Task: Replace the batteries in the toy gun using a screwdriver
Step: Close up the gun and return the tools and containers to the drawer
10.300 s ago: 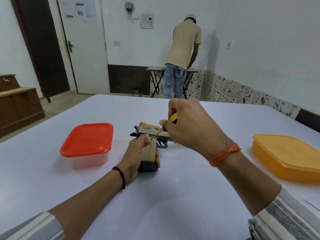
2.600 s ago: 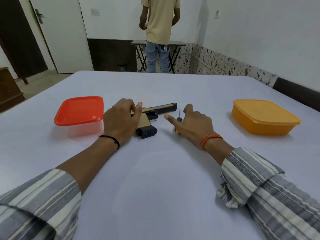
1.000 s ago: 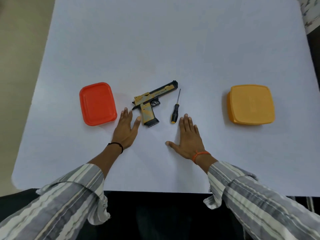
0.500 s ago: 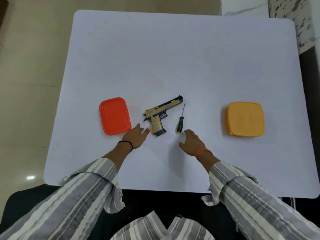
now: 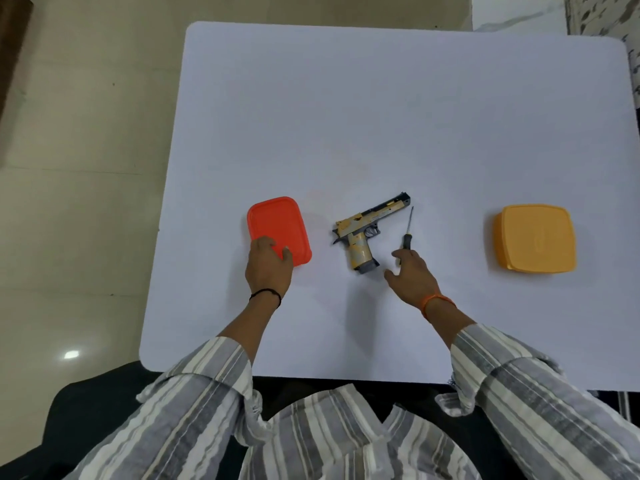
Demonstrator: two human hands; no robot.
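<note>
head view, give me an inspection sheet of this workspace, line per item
surface: white rectangular table, rounded corners.
job's things: yellow and black toy gun lying on its side mid-table; black-handled screwdriver beside it, tip pointing away from the person.
clutter: red-lidded plastic box left of the gun; orange lidded plastic box far right; both closed.
grippers: left hand resting on the red lid's near edge, its fingers on the lid; right hand open, fingertips at the screwdriver handle, not gripping it.
cables: nothing seen.
surroundings: beige tiled floor; striped grey shirt sleeves.
</note>
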